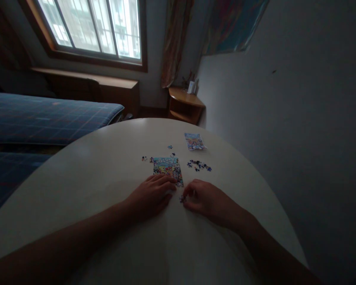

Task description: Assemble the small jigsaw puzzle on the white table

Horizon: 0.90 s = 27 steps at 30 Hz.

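Observation:
A small, partly built colourful jigsaw puzzle point(167, 168) lies on the round white table point(112, 166). My left hand point(150, 195) lies flat on the table with its fingers stretched out, the fingertips on the puzzle's near edge. My right hand point(204, 199) is curled just right of it, with thumb and fingers pinched on a small puzzle piece point(182, 198) at the puzzle's near right corner. Several loose pieces point(199, 165) lie to the right of the puzzle, and a few more loose pieces point(144, 158) sit at its far left.
A small picture card point(194, 141) lies beyond the loose pieces. A bed with a blue checked cover point(44, 116) stands to the left, a wooden corner shelf point(185, 103) beyond the table, a window point(91, 27) above, and a white wall point(299, 99) close on the right.

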Tool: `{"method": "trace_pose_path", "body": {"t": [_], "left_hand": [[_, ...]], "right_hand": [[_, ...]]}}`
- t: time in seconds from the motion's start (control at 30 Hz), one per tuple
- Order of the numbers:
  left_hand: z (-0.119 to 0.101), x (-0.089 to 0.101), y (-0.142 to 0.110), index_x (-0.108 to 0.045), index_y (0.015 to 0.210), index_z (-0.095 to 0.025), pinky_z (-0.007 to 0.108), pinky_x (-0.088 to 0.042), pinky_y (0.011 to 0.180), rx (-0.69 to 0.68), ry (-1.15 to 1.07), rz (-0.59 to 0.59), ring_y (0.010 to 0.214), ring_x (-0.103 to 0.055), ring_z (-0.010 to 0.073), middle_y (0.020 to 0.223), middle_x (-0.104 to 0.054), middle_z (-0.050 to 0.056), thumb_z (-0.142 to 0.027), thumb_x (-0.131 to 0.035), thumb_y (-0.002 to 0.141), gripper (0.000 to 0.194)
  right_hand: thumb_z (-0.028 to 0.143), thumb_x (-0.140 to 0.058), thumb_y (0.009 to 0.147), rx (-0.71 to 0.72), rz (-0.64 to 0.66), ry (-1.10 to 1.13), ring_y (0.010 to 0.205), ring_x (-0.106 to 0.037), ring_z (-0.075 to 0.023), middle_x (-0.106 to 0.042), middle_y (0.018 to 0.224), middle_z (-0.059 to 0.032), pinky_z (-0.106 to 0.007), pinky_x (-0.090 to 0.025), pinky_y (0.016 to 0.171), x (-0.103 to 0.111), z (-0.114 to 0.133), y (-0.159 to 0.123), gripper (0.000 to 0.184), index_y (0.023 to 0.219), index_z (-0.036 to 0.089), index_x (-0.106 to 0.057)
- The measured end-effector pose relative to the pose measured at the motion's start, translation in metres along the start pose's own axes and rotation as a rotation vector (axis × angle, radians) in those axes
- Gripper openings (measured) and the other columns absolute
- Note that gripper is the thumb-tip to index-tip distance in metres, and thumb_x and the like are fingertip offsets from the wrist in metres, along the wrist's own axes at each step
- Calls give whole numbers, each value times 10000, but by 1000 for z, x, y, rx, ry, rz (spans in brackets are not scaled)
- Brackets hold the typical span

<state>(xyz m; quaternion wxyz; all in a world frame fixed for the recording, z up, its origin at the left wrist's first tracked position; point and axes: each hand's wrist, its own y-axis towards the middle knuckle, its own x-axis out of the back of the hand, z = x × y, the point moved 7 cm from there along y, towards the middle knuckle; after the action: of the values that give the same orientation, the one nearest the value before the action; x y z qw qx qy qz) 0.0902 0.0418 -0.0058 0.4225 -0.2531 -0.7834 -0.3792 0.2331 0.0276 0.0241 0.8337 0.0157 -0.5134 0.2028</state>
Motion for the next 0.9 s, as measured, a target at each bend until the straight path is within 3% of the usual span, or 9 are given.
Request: {"method": "trace_pose_path", "body": {"t": [0.27, 0.5, 0.9], "left_hand": [[0, -2, -1, -591, 1110, -214, 473, -464, 1026, -7, -2, -1, 1195, -555, 241, 1293, -619, 65, -151, -517, 910, 222], [-4, 1, 0, -565, 1239, -223, 467, -475, 1012, -42, 18, 12, 1190, -549, 241, 1277, -622, 68, -98, -536, 881, 381], [-2, -1, -2, -611, 1238, -273, 489, -487, 1001, -40, 83, 10, 1194, -557, 260, 1314, -595, 63, -109, -532, 895, 388]], "right_hand": [[188, -704, 835, 39, -40, -29, 825, -637, -164, -685, 942, -49, -259, -447, 724, -1, -2, 7, 78, 912, 190, -711], [171, -659, 882, 44, -125, -128, 871, -655, -173, -692, 1002, -63, -276, -459, 756, 0, -1, 14, 80, 951, 176, -697], [219, -609, 925, 78, -109, -311, 852, -665, -185, -719, 991, -51, -302, -450, 768, 1, 5, 16, 122, 947, 215, -729]]}}
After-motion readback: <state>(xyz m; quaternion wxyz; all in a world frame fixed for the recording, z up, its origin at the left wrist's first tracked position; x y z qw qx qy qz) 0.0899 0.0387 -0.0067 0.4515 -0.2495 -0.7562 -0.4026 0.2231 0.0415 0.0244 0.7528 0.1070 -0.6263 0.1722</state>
